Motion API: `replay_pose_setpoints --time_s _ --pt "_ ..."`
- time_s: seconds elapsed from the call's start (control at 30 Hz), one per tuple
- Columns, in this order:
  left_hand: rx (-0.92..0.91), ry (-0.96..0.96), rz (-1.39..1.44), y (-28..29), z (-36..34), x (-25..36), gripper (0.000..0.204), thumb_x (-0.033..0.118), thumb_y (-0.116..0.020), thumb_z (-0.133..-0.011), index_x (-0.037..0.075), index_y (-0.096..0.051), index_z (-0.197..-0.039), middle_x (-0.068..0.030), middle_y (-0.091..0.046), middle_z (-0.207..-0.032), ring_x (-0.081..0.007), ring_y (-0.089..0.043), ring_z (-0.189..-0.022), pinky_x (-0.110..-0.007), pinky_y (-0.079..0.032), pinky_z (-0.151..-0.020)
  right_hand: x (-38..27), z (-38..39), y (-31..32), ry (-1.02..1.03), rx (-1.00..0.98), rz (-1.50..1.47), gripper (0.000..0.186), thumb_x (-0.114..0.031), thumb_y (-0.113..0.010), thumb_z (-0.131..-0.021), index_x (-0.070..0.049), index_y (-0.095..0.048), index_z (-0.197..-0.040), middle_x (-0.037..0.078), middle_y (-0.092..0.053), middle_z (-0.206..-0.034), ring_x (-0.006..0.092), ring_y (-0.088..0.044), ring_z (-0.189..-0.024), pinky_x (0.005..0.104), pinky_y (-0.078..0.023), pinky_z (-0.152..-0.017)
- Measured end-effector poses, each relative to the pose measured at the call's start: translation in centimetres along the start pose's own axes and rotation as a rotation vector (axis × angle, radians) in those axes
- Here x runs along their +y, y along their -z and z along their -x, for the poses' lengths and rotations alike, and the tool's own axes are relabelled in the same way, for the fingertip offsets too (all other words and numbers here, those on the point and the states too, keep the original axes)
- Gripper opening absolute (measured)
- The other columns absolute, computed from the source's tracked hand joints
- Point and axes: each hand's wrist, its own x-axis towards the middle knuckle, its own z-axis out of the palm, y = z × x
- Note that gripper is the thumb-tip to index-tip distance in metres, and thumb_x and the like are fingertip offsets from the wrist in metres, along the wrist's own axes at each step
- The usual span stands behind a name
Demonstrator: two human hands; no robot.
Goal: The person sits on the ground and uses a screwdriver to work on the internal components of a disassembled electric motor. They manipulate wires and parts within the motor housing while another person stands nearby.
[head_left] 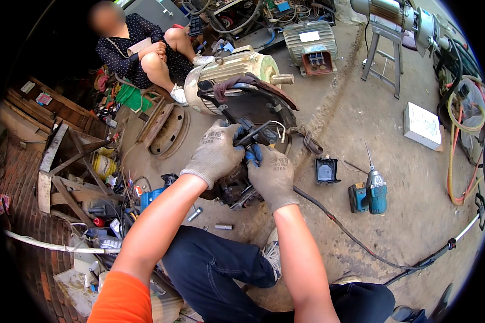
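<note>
In grey gloves with blue fingertips, my left hand (215, 153) and my right hand (273, 175) come together over a dark machine part (237, 185) at the centre. My left fingers are closed on a black cable (257, 133) that slants up to the right. Just below it my right fingers are pinched together, and what lies between them is hidden. A pale bent wire (280, 129) shows just beyond the cable. Behind my hands lies a large electric motor (226, 75) with its shaft pointing right.
Right of my hands are a small black cover (326, 170) and a teal cordless driver (376, 191). A cable (350, 245) trails across the floor. Sockets (224, 226) lie before my knee. A smaller motor (310, 46), a white box (421, 125) and a seated person (145, 59) are farther off.
</note>
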Motion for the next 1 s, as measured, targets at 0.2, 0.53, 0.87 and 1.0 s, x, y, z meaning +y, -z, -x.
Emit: replay_pose_setpoints --time_s 0.2,0.53,0.87,1.0 --pt "-0.025 0.000 -0.074 0.1 -0.1 0.2 0.051 0.019 -0.069 -0.072 0.001 -0.062 -0.119 -0.0298 -0.062 -0.106 -0.0431 -0.058 -0.104 -0.045 -0.046 -0.093 0.0 0.5 1.3 -0.054 -0.087 0.019 0.026 -0.027 -0.060 -0.084 -0.009 -0.065 -0.102 0.013 -0.068 -0.093 0.0334 -0.068 -0.086 0.0449 -0.053 -0.077" --pt "-0.138 0.071 -0.004 1.7 0.5 0.8 0.060 0.023 -0.072 -0.072 -0.001 -0.058 -0.126 -0.0247 -0.060 -0.118 -0.0365 -0.059 -0.110 -0.042 -0.046 -0.095 0.0 2.2 0.5 0.023 0.043 0.020 0.034 -0.023 -0.067 -0.078 -0.010 -0.067 -0.110 0.014 -0.067 -0.093 0.0333 -0.067 -0.082 0.0432 -0.054 -0.074" --pt "-0.516 -0.091 0.564 3.2 -1.8 -4.5 0.038 0.025 -0.060 -0.093 -0.001 -0.062 -0.120 -0.0099 -0.065 -0.111 -0.0152 -0.057 -0.098 -0.030 -0.045 -0.090 -0.4 3.0 0.1 -0.030 0.109 -0.226 0.027 -0.015 -0.071 -0.075 -0.005 -0.068 -0.101 0.015 -0.067 -0.089 0.0357 -0.066 -0.083 0.0431 -0.053 -0.073" --pt "-0.567 -0.103 0.625 2.0 -2.8 -6.7 0.037 0.021 -0.060 -0.088 0.002 -0.063 -0.121 -0.0083 -0.067 -0.104 -0.0141 -0.058 -0.090 -0.030 -0.048 -0.082 -0.4 3.4 0.5 -0.011 0.089 -0.183 0.026 -0.013 -0.072 -0.074 -0.004 -0.068 -0.098 0.015 -0.066 -0.086 0.0356 -0.065 -0.077 0.0418 -0.052 -0.068"
